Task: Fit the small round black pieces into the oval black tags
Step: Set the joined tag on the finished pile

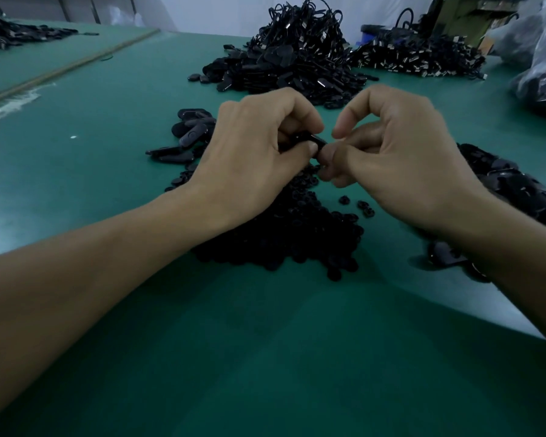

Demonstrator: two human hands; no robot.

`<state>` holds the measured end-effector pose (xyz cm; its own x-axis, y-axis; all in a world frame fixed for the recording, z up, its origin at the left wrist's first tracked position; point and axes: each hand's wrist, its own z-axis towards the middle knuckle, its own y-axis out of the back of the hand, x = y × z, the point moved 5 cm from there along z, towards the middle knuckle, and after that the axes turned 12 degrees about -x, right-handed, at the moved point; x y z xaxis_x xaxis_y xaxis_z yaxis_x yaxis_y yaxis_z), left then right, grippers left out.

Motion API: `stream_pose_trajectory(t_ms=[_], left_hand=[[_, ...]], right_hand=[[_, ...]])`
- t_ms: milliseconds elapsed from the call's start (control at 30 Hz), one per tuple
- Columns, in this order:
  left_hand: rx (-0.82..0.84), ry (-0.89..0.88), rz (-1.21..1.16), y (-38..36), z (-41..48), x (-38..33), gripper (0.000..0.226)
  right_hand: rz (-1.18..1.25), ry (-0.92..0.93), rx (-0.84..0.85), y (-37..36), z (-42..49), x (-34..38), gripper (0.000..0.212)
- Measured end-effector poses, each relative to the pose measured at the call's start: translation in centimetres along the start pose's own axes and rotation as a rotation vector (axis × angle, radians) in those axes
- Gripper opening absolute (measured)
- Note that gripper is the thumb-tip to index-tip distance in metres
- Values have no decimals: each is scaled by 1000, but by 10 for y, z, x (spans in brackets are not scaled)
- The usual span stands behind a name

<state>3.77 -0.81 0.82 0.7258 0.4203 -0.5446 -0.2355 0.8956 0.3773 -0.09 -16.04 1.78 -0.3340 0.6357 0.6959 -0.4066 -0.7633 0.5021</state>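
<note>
Oval black tag (313, 141) is sitting pinched in left hand (259, 149) above small round black pieces (281, 228), long axis pointing at right hand (391, 162), which is touching its end with curled fingers; its grip cannot be told.

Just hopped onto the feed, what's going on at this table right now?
A person is assembling tags at a green table. The left hand grips an oval black tag, and the right hand pinches its other end with curled fingers. Whether a round piece is being pushed in is hidden. Under the hands lies a heap of small round black pieces. Loose tags lie beyond the left hand, and a pile of corded tags sits further back.
</note>
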Motion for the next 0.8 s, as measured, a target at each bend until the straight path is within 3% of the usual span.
stream_pose_trajectory(t_ms=[200, 567, 800], left_hand=[[78, 188, -191, -3, 1, 8, 26], [127, 400, -408, -9, -1, 14, 21], [86, 554, -520, -10, -3, 21, 18]], right_hand=[[-114, 132, -75, 7, 5, -4, 12], [131, -32, 84, 1, 8, -15, 8], [116, -29, 86, -1, 8, -17, 12]])
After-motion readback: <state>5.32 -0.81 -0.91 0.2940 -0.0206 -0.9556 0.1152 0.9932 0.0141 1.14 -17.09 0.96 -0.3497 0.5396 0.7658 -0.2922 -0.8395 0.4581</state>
